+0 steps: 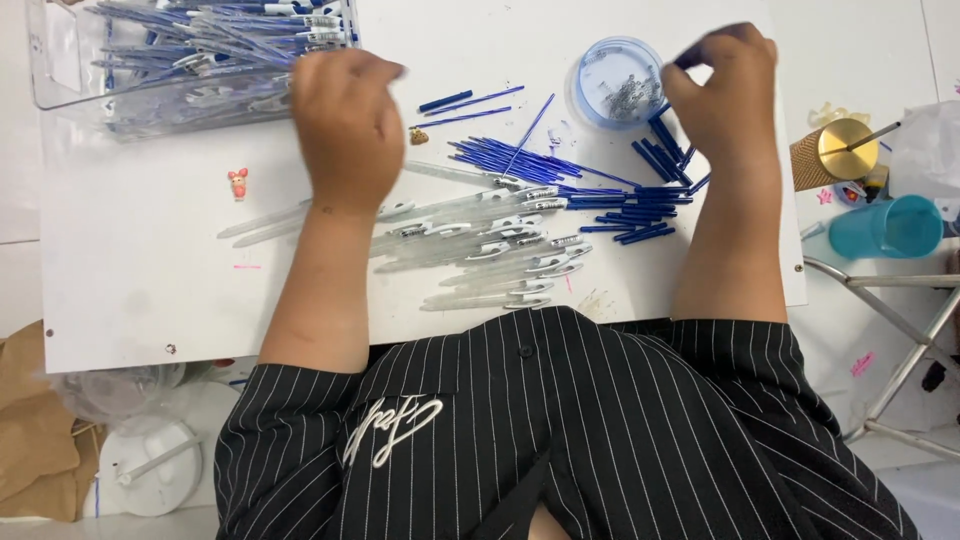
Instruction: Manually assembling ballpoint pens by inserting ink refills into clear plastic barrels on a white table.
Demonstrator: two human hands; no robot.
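Many blue pens fill clear bin (60, 70); round tub (618, 82) holds small springs.

We hold both forearms stretched forward, our left hand (345, 130) curled knuckles-up and blurred, our right hand (725, 95) raised with fingertips pinched together.

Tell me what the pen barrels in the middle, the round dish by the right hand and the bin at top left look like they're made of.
Pen barrels: likely clear plastic, frosted; the board shows through them. Round dish: seemingly translucent blue-tinted plastic; small metal-looking bits inside are visible through its wall. Bin: clear glossy plastic, probably acrylic; the blue pens inside show through.
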